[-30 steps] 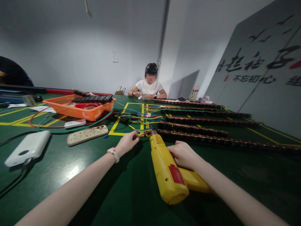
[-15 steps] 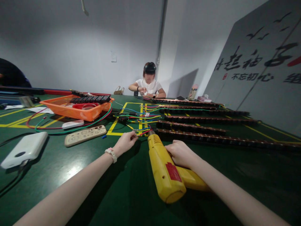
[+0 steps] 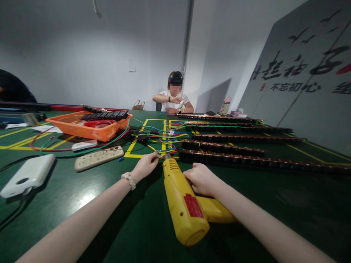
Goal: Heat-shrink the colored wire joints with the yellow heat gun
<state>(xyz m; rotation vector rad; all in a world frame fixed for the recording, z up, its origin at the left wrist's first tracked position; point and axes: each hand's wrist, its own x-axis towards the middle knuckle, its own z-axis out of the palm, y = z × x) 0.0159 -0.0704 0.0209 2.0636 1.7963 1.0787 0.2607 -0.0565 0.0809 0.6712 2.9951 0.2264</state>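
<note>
While the yellow heat gun (image 3: 182,204) was gripped in the closed right hand (image 3: 200,179), its nozzle was held just beside the left hand (image 3: 145,166), by whose fingertips the coloured wires (image 3: 166,150) were pinched above the tabletop (image 3: 82,197).

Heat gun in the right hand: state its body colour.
The heat gun is yellow; head view.

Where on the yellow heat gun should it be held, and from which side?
By the handle, coming from the right, as the right hand does. The handle juts sideways off the thick heat gun barrel, and the metal nozzle points away at the wires, so avoid that end.
</note>
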